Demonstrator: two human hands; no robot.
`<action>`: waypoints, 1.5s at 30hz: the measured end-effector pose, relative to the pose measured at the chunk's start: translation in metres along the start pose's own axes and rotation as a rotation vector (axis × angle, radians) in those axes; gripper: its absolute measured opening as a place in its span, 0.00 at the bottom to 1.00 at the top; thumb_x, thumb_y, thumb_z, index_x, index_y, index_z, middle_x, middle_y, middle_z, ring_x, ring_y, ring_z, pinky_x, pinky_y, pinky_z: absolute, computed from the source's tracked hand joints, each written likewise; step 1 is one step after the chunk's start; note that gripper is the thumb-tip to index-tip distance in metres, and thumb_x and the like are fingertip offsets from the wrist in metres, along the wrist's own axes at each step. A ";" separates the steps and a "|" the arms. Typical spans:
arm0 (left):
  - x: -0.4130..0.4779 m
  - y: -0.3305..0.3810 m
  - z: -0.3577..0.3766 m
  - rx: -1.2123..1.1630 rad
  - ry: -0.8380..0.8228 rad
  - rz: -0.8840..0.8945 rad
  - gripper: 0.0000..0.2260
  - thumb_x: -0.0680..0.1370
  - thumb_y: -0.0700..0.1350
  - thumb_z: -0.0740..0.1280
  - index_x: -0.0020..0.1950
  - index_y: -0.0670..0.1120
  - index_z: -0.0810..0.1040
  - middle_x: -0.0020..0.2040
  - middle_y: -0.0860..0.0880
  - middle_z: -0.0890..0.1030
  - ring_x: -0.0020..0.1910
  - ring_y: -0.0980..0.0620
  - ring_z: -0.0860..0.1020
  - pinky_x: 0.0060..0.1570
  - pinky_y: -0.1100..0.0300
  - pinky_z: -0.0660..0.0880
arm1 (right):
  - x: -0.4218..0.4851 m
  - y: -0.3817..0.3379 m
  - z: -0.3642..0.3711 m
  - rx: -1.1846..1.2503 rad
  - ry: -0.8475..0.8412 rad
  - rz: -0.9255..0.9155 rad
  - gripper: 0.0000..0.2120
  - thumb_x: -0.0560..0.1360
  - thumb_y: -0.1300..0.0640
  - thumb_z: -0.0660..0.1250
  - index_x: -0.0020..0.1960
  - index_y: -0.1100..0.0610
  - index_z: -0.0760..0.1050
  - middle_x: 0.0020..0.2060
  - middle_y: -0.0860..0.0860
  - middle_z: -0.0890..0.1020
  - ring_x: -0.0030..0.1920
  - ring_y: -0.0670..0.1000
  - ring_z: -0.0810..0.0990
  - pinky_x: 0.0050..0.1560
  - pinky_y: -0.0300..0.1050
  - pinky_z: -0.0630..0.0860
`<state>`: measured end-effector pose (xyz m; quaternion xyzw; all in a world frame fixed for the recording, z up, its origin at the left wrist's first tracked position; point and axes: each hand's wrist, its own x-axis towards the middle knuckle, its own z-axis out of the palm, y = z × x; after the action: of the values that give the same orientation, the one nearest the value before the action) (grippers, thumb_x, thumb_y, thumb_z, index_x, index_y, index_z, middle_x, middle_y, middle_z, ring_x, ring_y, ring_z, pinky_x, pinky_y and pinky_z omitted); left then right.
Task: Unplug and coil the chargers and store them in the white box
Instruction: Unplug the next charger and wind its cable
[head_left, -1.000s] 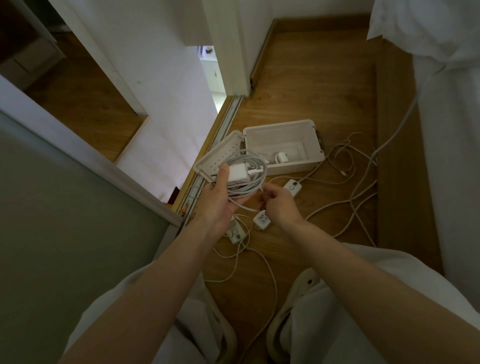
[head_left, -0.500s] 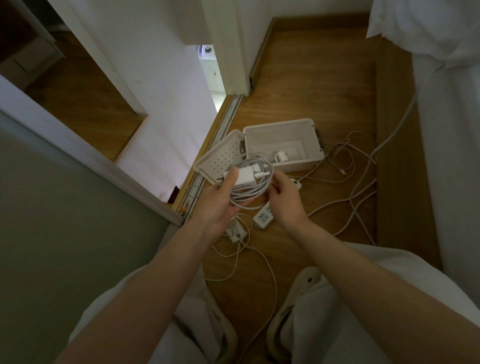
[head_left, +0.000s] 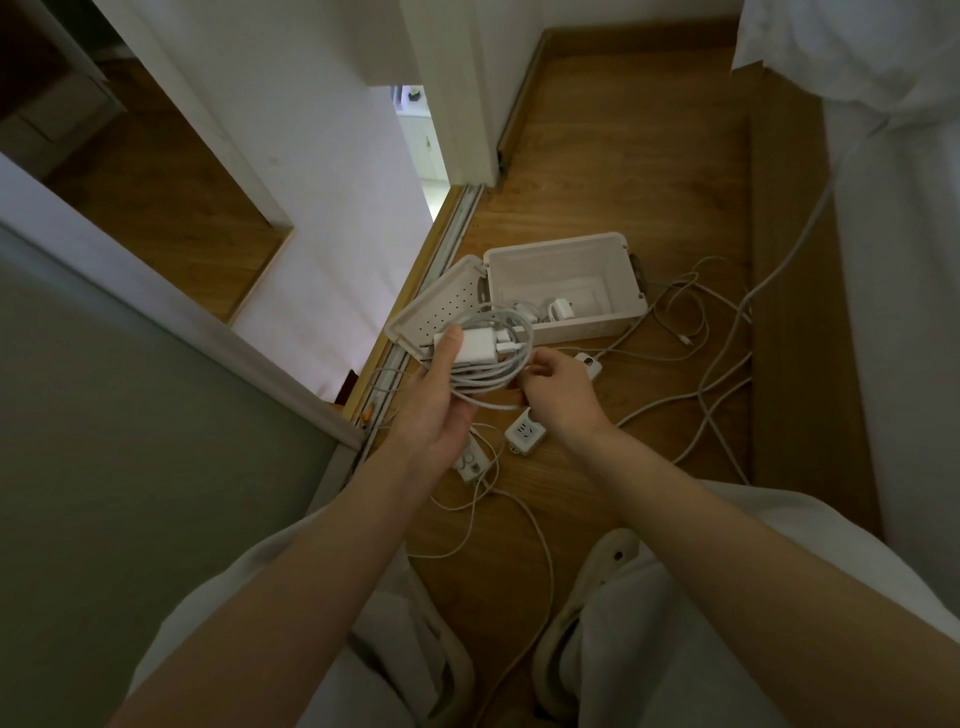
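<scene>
The fingers of the right hand are curled and pinch the loops of a white cord. The left hand cups the same loops from below. Its thumb presses down on the charger, a small white block that lies on top of the cord. So both hands have hold of one bundle.

I think this bundle is light. The block looks hard and smooth, so it could slip. The cord looks soft and bendy, and the loops may spring open if they are let go. A good place to hold is right across all the loops, with the block pinned on top, as the thumb does.

The loops make a long, flat ring. Its long way runs from side to side, from one hand to the other. The block lies the same way, with its cord end toward the right hand.

The bundle is up in the air, just in front of the white box and partly over its open lid. The box sits on the floor. A small plug is inside it. In front of the box lie sockets. To the right of the box, loose cords are spread about.
</scene>
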<state>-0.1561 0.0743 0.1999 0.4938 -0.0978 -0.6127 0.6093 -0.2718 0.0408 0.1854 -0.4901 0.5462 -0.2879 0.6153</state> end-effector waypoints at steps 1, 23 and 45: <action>0.001 -0.001 0.000 0.007 0.005 -0.004 0.16 0.78 0.46 0.63 0.62 0.39 0.73 0.61 0.37 0.77 0.60 0.41 0.77 0.58 0.50 0.76 | -0.001 0.000 0.000 -0.009 -0.015 0.030 0.12 0.77 0.68 0.58 0.44 0.54 0.75 0.38 0.50 0.78 0.34 0.44 0.73 0.33 0.35 0.68; -0.004 -0.013 0.005 0.050 -0.081 0.066 0.19 0.78 0.49 0.59 0.65 0.39 0.72 0.62 0.38 0.77 0.59 0.45 0.78 0.57 0.54 0.77 | -0.009 -0.002 -0.004 0.603 -0.248 0.256 0.14 0.78 0.49 0.62 0.38 0.56 0.71 0.26 0.47 0.67 0.25 0.43 0.65 0.25 0.33 0.63; -0.007 0.013 -0.006 0.955 -0.005 0.042 0.14 0.75 0.57 0.66 0.52 0.48 0.79 0.48 0.45 0.83 0.48 0.47 0.82 0.53 0.48 0.78 | -0.009 -0.010 -0.021 -0.417 -0.299 -0.158 0.15 0.81 0.56 0.55 0.35 0.54 0.66 0.28 0.48 0.68 0.28 0.45 0.65 0.30 0.38 0.62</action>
<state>-0.1448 0.0800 0.2092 0.7149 -0.3800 -0.4879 0.3263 -0.2923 0.0394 0.1994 -0.6845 0.4568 -0.1405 0.5505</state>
